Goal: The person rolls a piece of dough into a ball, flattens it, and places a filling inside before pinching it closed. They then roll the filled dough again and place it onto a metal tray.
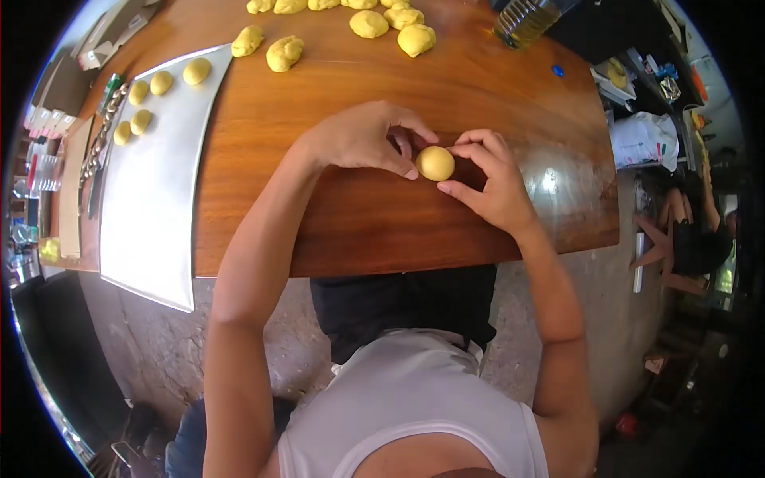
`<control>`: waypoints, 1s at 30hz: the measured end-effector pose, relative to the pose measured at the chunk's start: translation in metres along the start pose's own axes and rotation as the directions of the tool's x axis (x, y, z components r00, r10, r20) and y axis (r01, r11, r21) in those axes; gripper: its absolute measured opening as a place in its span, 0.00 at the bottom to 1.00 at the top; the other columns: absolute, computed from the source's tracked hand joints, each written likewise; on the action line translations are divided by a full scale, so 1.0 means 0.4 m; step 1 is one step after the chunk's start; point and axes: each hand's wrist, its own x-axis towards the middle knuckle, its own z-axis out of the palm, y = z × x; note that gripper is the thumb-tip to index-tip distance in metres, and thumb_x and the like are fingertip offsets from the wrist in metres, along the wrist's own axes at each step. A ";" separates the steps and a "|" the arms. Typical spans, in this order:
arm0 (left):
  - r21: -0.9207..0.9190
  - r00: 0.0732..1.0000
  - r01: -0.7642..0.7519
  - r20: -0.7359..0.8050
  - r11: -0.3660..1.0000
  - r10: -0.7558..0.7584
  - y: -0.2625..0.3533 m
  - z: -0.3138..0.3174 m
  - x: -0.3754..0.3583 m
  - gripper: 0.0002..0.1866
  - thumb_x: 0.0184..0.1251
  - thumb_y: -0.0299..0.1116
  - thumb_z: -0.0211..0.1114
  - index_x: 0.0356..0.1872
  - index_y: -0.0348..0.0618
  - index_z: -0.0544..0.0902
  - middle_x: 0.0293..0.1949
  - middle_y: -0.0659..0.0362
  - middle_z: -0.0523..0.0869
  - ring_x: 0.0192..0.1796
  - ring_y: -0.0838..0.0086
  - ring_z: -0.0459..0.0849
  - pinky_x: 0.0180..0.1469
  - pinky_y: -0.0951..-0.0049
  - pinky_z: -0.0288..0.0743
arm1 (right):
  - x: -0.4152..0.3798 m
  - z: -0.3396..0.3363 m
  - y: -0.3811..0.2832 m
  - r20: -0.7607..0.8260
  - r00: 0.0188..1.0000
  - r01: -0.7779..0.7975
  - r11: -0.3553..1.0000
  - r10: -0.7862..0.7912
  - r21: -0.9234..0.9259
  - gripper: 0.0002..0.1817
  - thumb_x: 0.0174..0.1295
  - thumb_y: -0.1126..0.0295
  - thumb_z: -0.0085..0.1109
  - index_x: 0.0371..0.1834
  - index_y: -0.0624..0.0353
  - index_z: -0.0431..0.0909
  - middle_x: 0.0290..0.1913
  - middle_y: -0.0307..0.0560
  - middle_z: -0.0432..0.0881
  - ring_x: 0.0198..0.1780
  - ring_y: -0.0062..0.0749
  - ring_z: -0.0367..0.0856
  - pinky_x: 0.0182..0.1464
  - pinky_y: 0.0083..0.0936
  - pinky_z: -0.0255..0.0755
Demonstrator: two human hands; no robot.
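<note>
A smooth round yellow dough ball (436, 163) is between my two hands over the wooden table (382, 231). My left hand (373, 137) curves beside its left side, thumb and fingers apart, the thumb tip close to the ball. At its right, my right hand (492, 179) has the thumb under the ball's lower edge and the fingertips at its upper right edge. Several smooth dough balls (196, 71) rest on the upper part of a metal tray (151, 207) at the left. Rougher dough lumps (284, 54) lie along the table's far side.
A clear bottle of yellowish liquid (522, 24) stands at the back right, with a blue cap (558, 71) nearby. Cardboard boxes (64, 84) are at the far left. Shelves with a white bag (647, 141) are at the right. Another person (701, 243) is beyond them.
</note>
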 end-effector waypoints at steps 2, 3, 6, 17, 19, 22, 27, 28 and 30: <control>0.177 0.994 -0.069 -0.066 0.982 0.082 0.000 0.018 0.001 0.24 0.55 0.25 0.80 0.55 0.39 0.88 0.46 0.59 0.88 0.43 0.73 0.86 0.48 0.73 0.82 | -0.008 0.007 -0.004 0.011 1.000 -0.024 1.000 0.024 0.007 0.24 0.53 0.63 0.81 0.51 0.61 0.84 0.55 0.48 0.76 0.58 0.44 0.75 0.61 0.38 0.72; 0.209 0.991 -0.073 -0.099 0.975 0.095 -0.001 0.028 0.004 0.24 0.54 0.24 0.79 0.55 0.41 0.88 0.43 0.59 0.86 0.40 0.71 0.85 0.45 0.71 0.82 | -0.010 0.009 -0.003 0.001 1.000 -0.021 1.000 0.021 0.006 0.24 0.53 0.64 0.80 0.51 0.61 0.84 0.55 0.48 0.76 0.58 0.45 0.75 0.61 0.38 0.72; 0.403 0.985 -0.069 -0.117 0.913 0.126 0.018 0.037 0.001 0.25 0.51 0.25 0.81 0.54 0.40 0.88 0.41 0.57 0.85 0.38 0.69 0.83 0.42 0.70 0.80 | -0.011 0.012 -0.016 -0.034 0.999 -0.013 0.999 0.012 -0.034 0.23 0.53 0.66 0.80 0.51 0.61 0.84 0.56 0.49 0.76 0.59 0.46 0.74 0.60 0.38 0.73; 0.440 0.985 0.076 -0.173 0.895 0.002 0.035 0.039 -0.021 0.25 0.50 0.31 0.82 0.51 0.41 0.87 0.41 0.57 0.85 0.38 0.66 0.84 0.41 0.67 0.79 | -0.016 -0.003 -0.024 0.023 0.999 -0.040 0.999 0.040 -0.010 0.22 0.53 0.70 0.73 0.52 0.60 0.84 0.62 0.52 0.75 0.64 0.54 0.71 0.65 0.48 0.68; 0.469 0.985 0.057 -0.173 0.882 0.028 0.032 0.045 -0.019 0.24 0.50 0.30 0.81 0.50 0.41 0.87 0.41 0.57 0.85 0.39 0.65 0.86 0.41 0.67 0.80 | -0.014 -0.005 -0.023 0.027 0.998 -0.052 0.999 0.052 0.011 0.22 0.52 0.71 0.73 0.53 0.60 0.83 0.61 0.52 0.75 0.64 0.53 0.72 0.66 0.48 0.67; 0.502 0.985 0.090 -0.173 0.860 -0.002 0.034 0.050 -0.011 0.23 0.49 0.30 0.81 0.49 0.42 0.87 0.40 0.58 0.86 0.40 0.65 0.88 0.41 0.68 0.81 | -0.020 -0.004 -0.015 0.035 0.996 -0.089 0.994 0.087 0.067 0.30 0.51 0.74 0.71 0.62 0.59 0.79 0.62 0.52 0.76 0.63 0.53 0.73 0.65 0.47 0.66; 0.415 0.966 0.070 -0.256 0.907 0.043 0.030 0.075 -0.003 0.25 0.49 0.30 0.82 0.51 0.45 0.84 0.39 0.59 0.87 0.39 0.68 0.88 0.39 0.70 0.81 | -0.011 -0.018 -0.016 0.105 0.994 -0.024 0.989 0.009 0.144 0.42 0.50 0.77 0.69 0.74 0.59 0.68 0.65 0.49 0.79 0.64 0.49 0.75 0.64 0.45 0.66; 0.411 0.967 0.072 -0.252 0.909 0.037 0.027 0.074 -0.005 0.25 0.49 0.30 0.82 0.51 0.45 0.84 0.39 0.59 0.87 0.39 0.68 0.88 0.39 0.70 0.81 | -0.011 -0.022 -0.020 0.147 0.988 -0.057 0.988 0.036 0.141 0.42 0.50 0.77 0.69 0.74 0.59 0.68 0.66 0.48 0.79 0.64 0.48 0.75 0.64 0.44 0.65; 0.343 0.961 0.048 -0.271 0.938 0.050 0.021 0.070 -0.012 0.28 0.49 0.29 0.82 0.54 0.44 0.83 0.41 0.60 0.88 0.39 0.69 0.87 0.39 0.71 0.80 | -0.017 -0.010 -0.012 0.074 0.996 -0.069 0.978 0.055 0.195 0.43 0.51 0.77 0.68 0.76 0.60 0.67 0.64 0.48 0.81 0.65 0.46 0.75 0.65 0.44 0.64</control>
